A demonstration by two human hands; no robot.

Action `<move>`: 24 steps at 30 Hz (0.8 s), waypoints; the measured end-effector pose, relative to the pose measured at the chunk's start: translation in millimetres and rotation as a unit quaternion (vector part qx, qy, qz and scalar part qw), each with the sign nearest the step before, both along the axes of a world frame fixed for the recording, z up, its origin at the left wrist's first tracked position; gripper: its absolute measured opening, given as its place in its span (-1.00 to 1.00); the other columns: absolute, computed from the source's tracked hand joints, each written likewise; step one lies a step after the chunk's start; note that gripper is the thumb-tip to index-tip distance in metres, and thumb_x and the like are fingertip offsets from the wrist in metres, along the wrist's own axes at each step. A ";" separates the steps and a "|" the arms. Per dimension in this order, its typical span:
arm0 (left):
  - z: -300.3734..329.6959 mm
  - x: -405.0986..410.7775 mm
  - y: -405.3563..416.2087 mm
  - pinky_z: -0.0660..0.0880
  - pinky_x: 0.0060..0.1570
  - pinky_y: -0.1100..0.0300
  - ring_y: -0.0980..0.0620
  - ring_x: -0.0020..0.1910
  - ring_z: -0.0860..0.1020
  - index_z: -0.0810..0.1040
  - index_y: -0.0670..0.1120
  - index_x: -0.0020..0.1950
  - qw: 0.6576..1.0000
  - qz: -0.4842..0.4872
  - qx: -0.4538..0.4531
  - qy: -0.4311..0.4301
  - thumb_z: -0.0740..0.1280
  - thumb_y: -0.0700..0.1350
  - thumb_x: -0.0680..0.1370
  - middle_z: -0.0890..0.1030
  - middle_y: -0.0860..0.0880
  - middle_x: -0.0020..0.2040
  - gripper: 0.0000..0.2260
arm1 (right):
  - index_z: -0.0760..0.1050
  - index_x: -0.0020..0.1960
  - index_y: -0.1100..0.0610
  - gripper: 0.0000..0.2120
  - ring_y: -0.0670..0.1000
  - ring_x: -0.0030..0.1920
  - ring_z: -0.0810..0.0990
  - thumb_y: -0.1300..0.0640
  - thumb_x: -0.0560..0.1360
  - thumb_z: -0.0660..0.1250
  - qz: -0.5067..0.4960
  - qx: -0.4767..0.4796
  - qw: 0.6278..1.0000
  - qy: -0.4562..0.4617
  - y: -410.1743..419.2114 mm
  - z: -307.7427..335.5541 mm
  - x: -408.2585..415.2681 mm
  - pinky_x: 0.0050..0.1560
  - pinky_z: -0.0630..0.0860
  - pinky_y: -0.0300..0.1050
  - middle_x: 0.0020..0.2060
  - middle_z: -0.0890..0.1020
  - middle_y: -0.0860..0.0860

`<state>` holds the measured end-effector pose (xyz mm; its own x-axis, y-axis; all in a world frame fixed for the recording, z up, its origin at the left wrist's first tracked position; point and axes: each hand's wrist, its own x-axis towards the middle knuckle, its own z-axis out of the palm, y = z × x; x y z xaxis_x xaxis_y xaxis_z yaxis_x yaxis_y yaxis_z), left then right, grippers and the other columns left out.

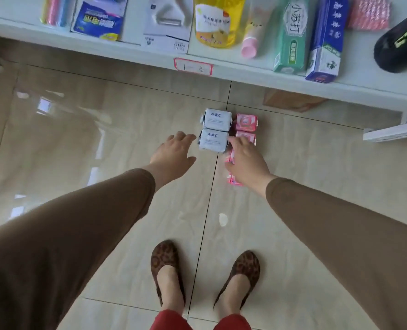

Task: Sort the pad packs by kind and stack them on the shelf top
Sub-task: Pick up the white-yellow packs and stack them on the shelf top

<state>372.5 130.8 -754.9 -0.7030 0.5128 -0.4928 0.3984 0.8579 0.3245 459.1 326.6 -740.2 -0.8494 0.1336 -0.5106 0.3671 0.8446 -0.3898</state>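
Observation:
Two white-blue ABC pad packs lie on the tiled floor, one farther (217, 119) and one nearer (213, 140), touching each other. Right of them runs a column of pink pad packs: the farthest (246, 121), a second (248, 136) behind my right hand, and more (233, 181) partly hidden under it. My left hand (174, 154) hovers with fingers spread just left of the nearer ABC pack, holding nothing. My right hand (246, 161) reaches over the pink column, fingers extended beside the nearer ABC pack's right edge; contact is unclear.
The white shelf top (221, 59) spans the upper view, carrying a yellow refill pouch (218, 20), a pink tube (251, 41), green (290, 36) and blue (326, 41) boxes, a peeler card (166, 22) and a black case (402, 44). A price label (193, 67) sits on its edge.

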 end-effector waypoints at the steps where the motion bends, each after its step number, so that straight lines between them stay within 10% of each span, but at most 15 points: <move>1: -16.9 -6.6 4.4 0.41 0.26 -0.08 -0.16 0.32 0.39 0.26 -0.01 0.52 1.000 0.006 0.005 0.003 0.32 0.01 0.57 0.38 -0.09 0.38 -0.46 | 0.28 0.48 0.15 -0.41 0.21 0.27 0.43 0.20 0.48 0.35 0.010 0.007 1.000 0.000 -0.1 -16.8 -5.4 0.22 0.44 0.08 0.33 0.37 0.13; 15: -141.5 -80.9 91.0 0.46 0.20 -0.03 -0.20 0.34 0.37 0.08 0.14 0.58 0.999 0.014 0.013 0.029 0.42 -0.13 0.47 0.13 -0.04 0.55 -0.22 | 0.31 0.30 0.12 -0.51 0.15 0.22 0.41 0.15 0.42 0.36 0.075 0.176 0.978 0.083 -17.6 -146.8 -24.3 0.17 0.36 0.00 0.17 0.49 0.09; 24: -125.3 -54.5 59.7 0.46 -0.04 -0.03 -0.22 0.10 0.52 0.35 -0.07 0.30 0.995 0.091 0.033 0.016 0.55 -0.06 0.38 0.45 -0.12 0.17 -0.41 | 0.39 0.24 0.16 -0.46 0.15 0.15 0.42 0.04 0.33 0.45 0.010 -0.003 0.999 0.048 -20.7 -119.8 24.8 0.01 0.31 -0.04 0.11 0.47 0.10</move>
